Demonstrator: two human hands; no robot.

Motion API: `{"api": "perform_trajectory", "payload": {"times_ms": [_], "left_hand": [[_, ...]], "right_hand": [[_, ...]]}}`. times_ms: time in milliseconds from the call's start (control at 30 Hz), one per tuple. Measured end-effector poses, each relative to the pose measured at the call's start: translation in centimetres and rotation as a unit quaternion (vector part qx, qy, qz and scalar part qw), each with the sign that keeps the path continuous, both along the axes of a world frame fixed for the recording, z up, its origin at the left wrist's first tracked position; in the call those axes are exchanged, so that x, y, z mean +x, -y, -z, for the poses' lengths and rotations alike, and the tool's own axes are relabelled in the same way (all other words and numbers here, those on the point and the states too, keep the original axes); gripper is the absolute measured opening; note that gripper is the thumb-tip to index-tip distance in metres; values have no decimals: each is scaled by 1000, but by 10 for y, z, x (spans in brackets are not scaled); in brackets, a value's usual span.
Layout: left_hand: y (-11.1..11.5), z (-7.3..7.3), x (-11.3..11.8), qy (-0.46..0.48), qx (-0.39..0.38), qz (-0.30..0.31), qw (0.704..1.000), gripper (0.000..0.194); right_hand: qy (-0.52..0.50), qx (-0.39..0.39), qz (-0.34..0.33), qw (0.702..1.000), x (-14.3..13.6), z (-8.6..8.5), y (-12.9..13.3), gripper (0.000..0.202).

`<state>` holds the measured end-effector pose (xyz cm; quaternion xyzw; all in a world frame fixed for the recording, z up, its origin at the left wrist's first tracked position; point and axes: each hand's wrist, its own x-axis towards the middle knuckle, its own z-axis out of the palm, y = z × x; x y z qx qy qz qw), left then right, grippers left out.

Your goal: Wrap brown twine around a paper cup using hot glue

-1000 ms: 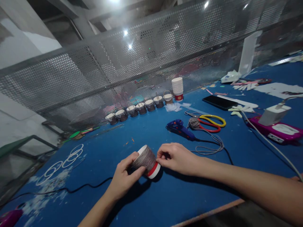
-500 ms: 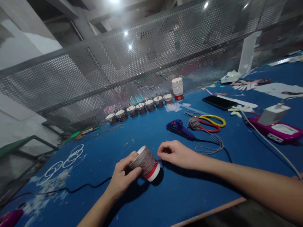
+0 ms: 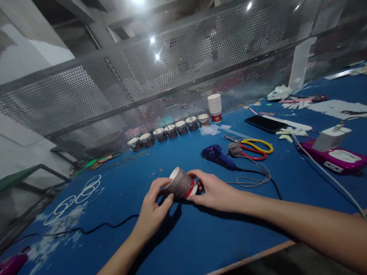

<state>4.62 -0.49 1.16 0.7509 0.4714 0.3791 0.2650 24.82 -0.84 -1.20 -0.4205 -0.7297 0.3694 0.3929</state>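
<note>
While the blue table carries everything, the main change is near its front: the right hand, which is apart from the cup half a second ago, is now closed around its base end. The left hand holds the rim end between thumb and fingers, so the cup lies tilted between two hands, and I judge that the winding has steadier support. Beyond, untouched, the blue glue gun lies near the ball of grey yarn, and a red band remains visible beside the cup's wound part
</note>
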Motion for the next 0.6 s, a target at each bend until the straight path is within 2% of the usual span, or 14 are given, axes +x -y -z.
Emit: {"api": "perform_trajectory", "payload": {"times_ms": [67, 167, 333, 433, 600], "left_hand": [[3, 3, 5, 10, -3, -24, 1000, 30], [4, 12, 10, 9, 7, -51, 999, 41], [5, 18, 13, -13, 17, -83, 996, 35], [7, 14, 12, 3, 1, -90, 996, 35], [9, 11, 12, 14, -3, -81, 997, 32]], "right_hand": [[15, 37, 31, 999, -1, 1, 0, 40], [53, 41, 37, 997, -3, 2, 2, 41], [94, 51, 1, 994, -6, 5, 6, 42], [110, 106, 27, 988, -5, 4, 7, 42], [108, 238, 81, 962, -1, 2, 6, 11]]}}
